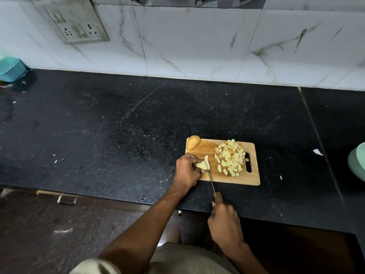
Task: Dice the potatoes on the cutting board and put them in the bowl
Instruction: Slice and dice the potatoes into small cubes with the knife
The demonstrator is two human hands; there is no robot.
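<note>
Potato work is at the cutting step: a pale, peeled potato piece (201, 165) lies at the nine o'clock end of the rectangular wooden cutting board (252, 179), pinned by the left hand (187, 171), whose fingers curl over and grip it. The right hand (224, 220) is wrapped round the handle of a thin steel-bladed knife (210, 178), forefinger stretched along the top; the blade runs from about six o'clock up into the piece, with a slice standing free just on its three o'clock side.

A heap of yellow diced cubes (231, 159) fills the board's three o'clock half, beside the handle slot. One whole brown unpeeled potato (193, 142) rests on the board's corner at eleven o'clock, half off the edge.

My judgement is that the task is a bit past halfway on cutting and nothing has gone to the bowl. The next move calls for pressing the blade straight down, fingertips tucked back, then turning the slices crosswise for cubes.

At the frame's three o'clock edge a pale green rounded vessel (358, 163) is cut off; it is probably the bowl, though its inside cannot be seen. The knife handle is buried in the fist, and the left fingertips nearest the blade are hard to make out. A turquoise plastic box (10, 69) sits at ten o'clock on the black speckled stone counter (118, 125).
</note>
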